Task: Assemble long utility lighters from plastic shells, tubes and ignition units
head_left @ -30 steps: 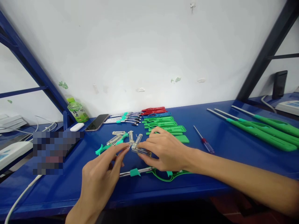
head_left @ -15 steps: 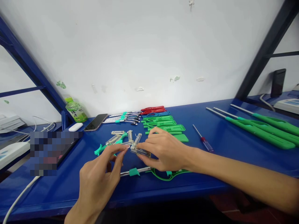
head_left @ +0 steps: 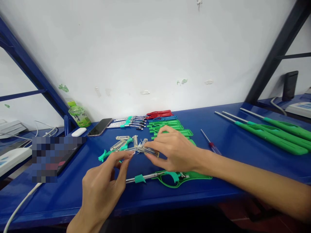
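Note:
Between the thumb and fingers of my right hand [head_left: 173, 147] is a clear plastic lighter fuel tank [head_left: 152, 151], its white-topped end facing left. My left hand [head_left: 103, 186] pinches a tiny white piece [head_left: 132, 153] close to that end; its exact kind is too small to tell. More clear tanks [head_left: 119, 145] and teal triggers [head_left: 104, 156] lie just beyond my left fingers. Below my hands rests an open green lighter half-shell [head_left: 194, 175] with a teal trigger [head_left: 173, 176] in it and a metal tube [head_left: 148, 176] extending left.
Red [head_left: 159, 114], blue [head_left: 161, 118] and green shells [head_left: 165, 125] are lined up behind, beside metal tubes with wires [head_left: 127, 122]. A screwdriver [head_left: 212, 144] and long green lighters [head_left: 274, 136] lie right. Phone [head_left: 100, 127], white case [head_left: 79, 132] and green bottle [head_left: 79, 115] stand left.
My right hand has shifted slightly up and right with the fuel tank, uncovering more of the green half-shell below. My left hand stays nearly still.

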`<state>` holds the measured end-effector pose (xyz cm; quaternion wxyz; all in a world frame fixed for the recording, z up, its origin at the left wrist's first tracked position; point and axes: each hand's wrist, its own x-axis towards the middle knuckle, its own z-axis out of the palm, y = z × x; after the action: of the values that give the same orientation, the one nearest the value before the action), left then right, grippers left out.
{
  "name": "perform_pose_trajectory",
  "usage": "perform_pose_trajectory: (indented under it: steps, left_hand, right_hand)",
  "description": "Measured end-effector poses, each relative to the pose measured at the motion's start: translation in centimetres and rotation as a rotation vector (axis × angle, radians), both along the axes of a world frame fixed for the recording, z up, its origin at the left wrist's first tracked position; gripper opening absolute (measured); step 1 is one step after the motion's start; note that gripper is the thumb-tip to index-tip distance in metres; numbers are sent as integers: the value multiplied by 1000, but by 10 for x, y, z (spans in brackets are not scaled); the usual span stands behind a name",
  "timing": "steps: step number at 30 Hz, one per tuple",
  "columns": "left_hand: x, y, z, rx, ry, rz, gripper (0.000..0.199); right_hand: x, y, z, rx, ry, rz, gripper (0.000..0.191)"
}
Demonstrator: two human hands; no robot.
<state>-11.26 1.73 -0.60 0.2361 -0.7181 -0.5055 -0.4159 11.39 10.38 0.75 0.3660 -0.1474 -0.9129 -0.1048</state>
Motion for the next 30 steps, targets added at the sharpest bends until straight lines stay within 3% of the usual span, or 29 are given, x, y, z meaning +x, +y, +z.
perform_pose_trajectory:
  steps: [14,20,30]
  left_hand:
    - [4,0,2,4,42,-57,11]
    - [0,1,0,-10,84,-157,26]
    - [3,1,-2,13,150,-161,39]
  right_hand:
    - [-3,-1,-7,5,-108,36,34]
    - [-1,2,-6,-28,-191,72,35]
    - [3,2,5,-94,-291,170,37]
